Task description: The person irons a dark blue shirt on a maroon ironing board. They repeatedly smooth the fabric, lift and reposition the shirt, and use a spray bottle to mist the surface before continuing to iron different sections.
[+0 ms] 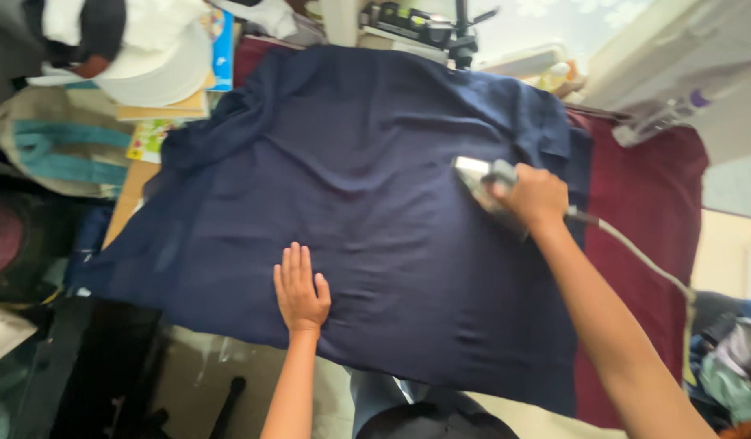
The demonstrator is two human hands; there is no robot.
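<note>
Cloth: we see a dark navy cloth [351,187] spread wide and mostly flat, with soft wrinkles near its middle and folds bunched along its far left edge.
Where the cloth lies: it covers most of a table topped with a maroon cover [652,211], which shows bare along the right side; the near edge of the cloth hangs over the table's front.
Left hand: our left hand [301,291] lies open, palm down, fingers together, pressing flat on the cloth near its front edge.
Right hand: our right hand [536,195] is closed around the handle of an iron [483,185].
Iron: its metal sole rests on the cloth toward the right side, well apart from the left hand; a cord [635,256] trails from it past our right forearm.
Surroundings: books and a white hat [160,61] sit beyond the far left corner.
</note>
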